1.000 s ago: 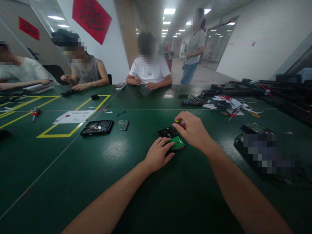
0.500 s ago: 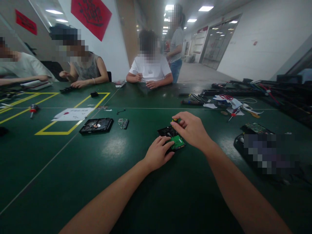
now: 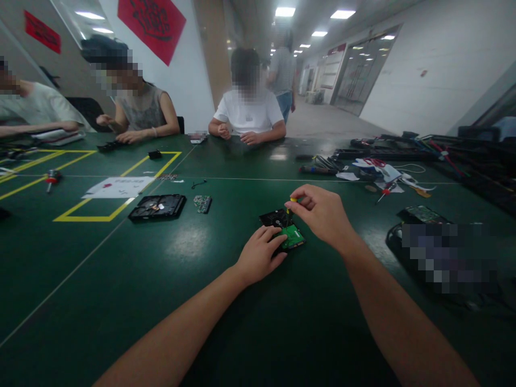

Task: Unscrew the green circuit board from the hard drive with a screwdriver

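A black hard drive (image 3: 271, 217) with a green circuit board (image 3: 296, 236) on its upper face lies on the green table before me. My left hand (image 3: 260, 252) holds it by the near left side, fingers reaching over the board and thumb along the near edge. Above the drive, my right hand (image 3: 318, 212) pinches a small screwdriver (image 3: 288, 210) with a yellow-and-black handle. The screwdriver stands nearly upright, its lower end over the board; whether its tip sits in a screw is too small to tell.
Left of the drive lie a loose circuit board (image 3: 202, 203) and another black drive (image 3: 158, 207). A sheet of paper (image 3: 116, 187) lies near yellow tape. To the right are a red-handled screwdriver (image 3: 386, 192), cables (image 3: 377, 171) and a dark pouch-like object (image 3: 397, 242). Several people are across the table.
My right hand has shifted slightly, and more of the screwdriver's handle shows below its fingertips. My left hand stays on the drive. The standing person in the background has turned and moved.
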Tool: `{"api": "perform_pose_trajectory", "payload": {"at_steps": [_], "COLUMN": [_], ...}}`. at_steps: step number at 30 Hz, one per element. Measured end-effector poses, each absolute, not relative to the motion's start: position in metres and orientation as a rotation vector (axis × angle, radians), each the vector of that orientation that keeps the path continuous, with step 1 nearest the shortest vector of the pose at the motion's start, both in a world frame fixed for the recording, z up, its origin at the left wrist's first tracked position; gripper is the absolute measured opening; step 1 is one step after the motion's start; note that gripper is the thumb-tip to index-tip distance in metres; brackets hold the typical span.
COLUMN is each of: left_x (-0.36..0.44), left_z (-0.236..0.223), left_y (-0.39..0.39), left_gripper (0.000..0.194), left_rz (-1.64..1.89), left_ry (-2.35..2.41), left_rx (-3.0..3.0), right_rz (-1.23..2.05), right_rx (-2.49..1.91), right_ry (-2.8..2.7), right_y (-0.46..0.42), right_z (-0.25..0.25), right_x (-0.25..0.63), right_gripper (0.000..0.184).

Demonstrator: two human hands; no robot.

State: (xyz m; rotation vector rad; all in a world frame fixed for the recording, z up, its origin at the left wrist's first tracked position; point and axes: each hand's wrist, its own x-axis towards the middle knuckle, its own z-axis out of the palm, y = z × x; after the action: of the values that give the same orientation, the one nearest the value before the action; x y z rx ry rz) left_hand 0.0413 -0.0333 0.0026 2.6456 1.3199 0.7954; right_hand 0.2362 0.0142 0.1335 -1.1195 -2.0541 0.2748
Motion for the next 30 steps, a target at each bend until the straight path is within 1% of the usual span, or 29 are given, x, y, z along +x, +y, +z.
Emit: {"api": "perform_pose_trajectory", "payload": {"at_steps": [2,4,9,15,20,24,27,30], "left_x": [0.0413,0.0413,0.0412,0.0409,0.0413,0.0412,0.041,0.0408], "left_z": [0.0025,0.0029,0.0043,0.0028,0.0008,0.001,0.0007,0.0], "left_y": [-0.0335,-0.0338,-0.0342,-0.0332,-0.0322,-0.0325,-0.0329,-0.0332], "left_gripper": [0.047,0.047,0.047,0.048,0.047,0.047,0.047,0.047], "left_rz": [0.798,0.794,0.786,0.796,0.808,0.808,0.805,0.813], "left_ry": [1.317,1.314,1.321,1.313,1.305,1.305,1.304,1.304], "left_rx": [2.647,2.65,2.652,2.653,2.66,2.656,2.657,2.656], "right_rz": [0.262,0.246,0.219,0.229,0.148,0.171,0.195,0.186], "right_rx": [-1.091,-1.061,-1.033,-1.068,-1.06,-1.104,-1.119,-1.094], "right_ry": [-2.103,-2.146,-2.189,-2.172,-2.165,-2.13,-2.127,-2.135], "right_y": [0.0132,0.0125,0.0118,0.0124,0.0125,0.0094,0.0083,0.0095], "right_z": [0.1364,0.1388,0.1407,0.1393,0.1382,0.1397,0.141,0.1408], "right_x": [0.2373,0.2379,0.2382,0.2375,0.2377,0.238,0.2384,0.2391], "right_gripper": [0.007,0.009,0.022,0.016,0.011,0.016,0.013,0.015]}}
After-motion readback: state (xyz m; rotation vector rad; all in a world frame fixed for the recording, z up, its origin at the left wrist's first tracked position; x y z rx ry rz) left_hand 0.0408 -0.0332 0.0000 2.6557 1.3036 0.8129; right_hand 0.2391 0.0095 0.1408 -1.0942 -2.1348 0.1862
